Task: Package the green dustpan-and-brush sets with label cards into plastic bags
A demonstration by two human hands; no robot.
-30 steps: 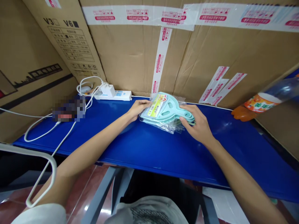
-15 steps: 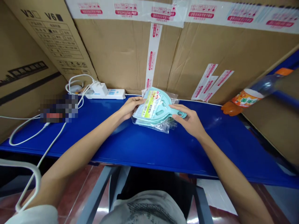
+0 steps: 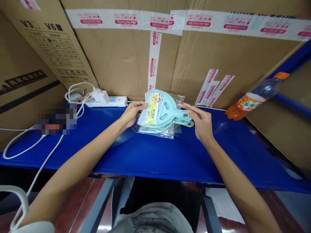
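Note:
A light turquoise mini dustpan set [image 3: 167,111], bagged in clear plastic with a yellow-green label, lies on top of more like it above the blue tabletop. Handle loops of the lower pieces stick out to the right, one of them greenish. At its upper left edge, my left hand [image 3: 132,113] pinches the bag and pan between thumb and fingers. My right hand [image 3: 200,121] is at the handle end, thumb and forefinger closed on the top handle and the plastic there. How many pieces are stacked underneath is hard to make out.
A white power strip [image 3: 118,101] with a plug and cables [image 3: 39,142] sits at the back left, beside a blurred-out object [image 3: 54,119]. An orange drink bottle [image 3: 252,100] leans at the right. Taped cardboard boxes [image 3: 116,61] wall the back of the blue table [image 3: 150,158].
The view has tilted and shifted slightly. My right hand has slid outward to the handle's end, and the handles of the stacked dustpans now show fanned apart. My left hand keeps its pinch.

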